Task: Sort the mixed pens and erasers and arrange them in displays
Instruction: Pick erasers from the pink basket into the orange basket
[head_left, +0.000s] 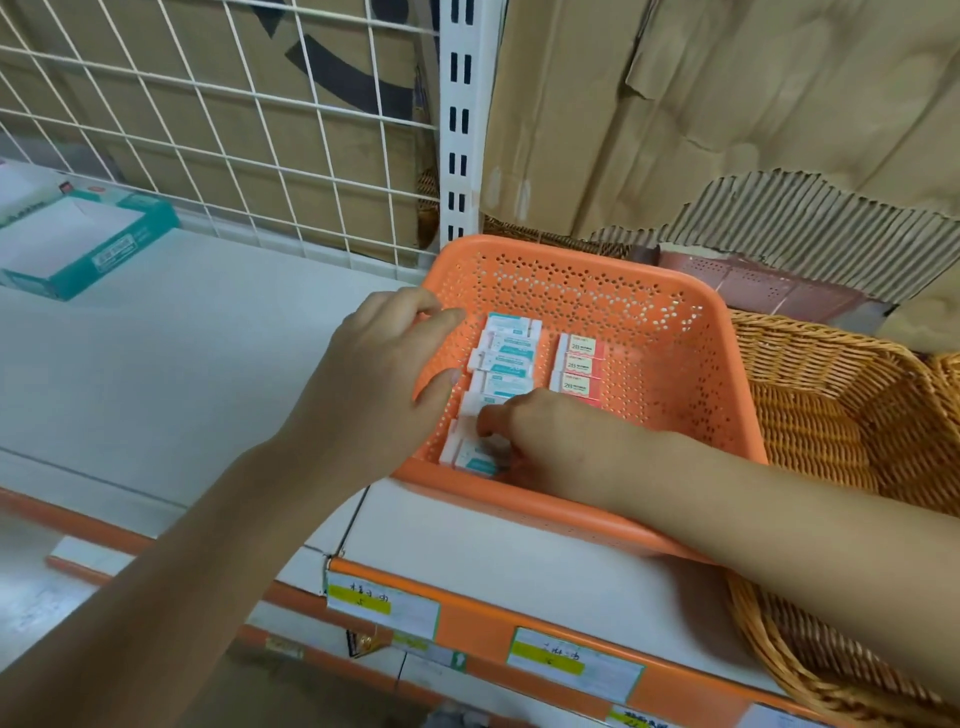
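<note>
Two rows lie in the orange basket (571, 280) at centre frame. The teal erasers (506, 358) run along its left side and the pink erasers (579, 366) sit just beside them, right of centre. The kinds are kept apart, evidently for display.

The left hand (384, 374) rests on the basket's left rim with relaxed fingers and the thumb inside, holding nothing; it is judged to be steadying the basket. The right hand (540, 436) reaches in over the near rim, forearm across the lower right. Its curled fingertips pinch the nearest eraser (475, 457), probably squaring it into the teal row.

A wicker basket (831, 405) stands at right.
</note>
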